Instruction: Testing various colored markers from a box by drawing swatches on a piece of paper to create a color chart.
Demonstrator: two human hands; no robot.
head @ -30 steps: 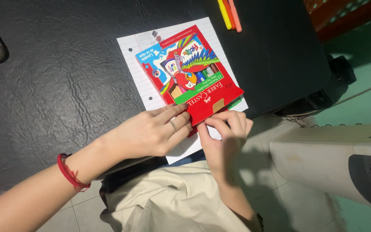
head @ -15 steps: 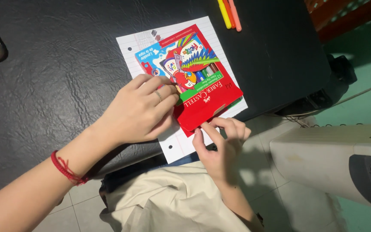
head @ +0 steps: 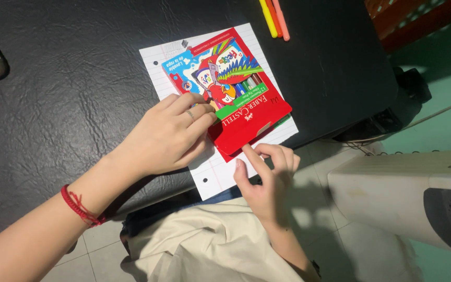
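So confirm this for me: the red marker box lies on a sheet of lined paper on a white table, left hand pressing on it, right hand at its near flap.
Not quite: the table is black, not white, as the head view shows. The rest holds: the red marker box lies on the lined paper, the left hand presses on it, and the right hand is at its near flap.

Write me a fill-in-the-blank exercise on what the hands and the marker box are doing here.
1. The marker box lies on a sheet of lined ____.
2. The left hand wears a ____ on one finger.
3. The right hand touches the box's red ____ at its near end.
4. Three loose markers lie at the ____ edge of the picture.

Missing words: paper; ring; flap; top
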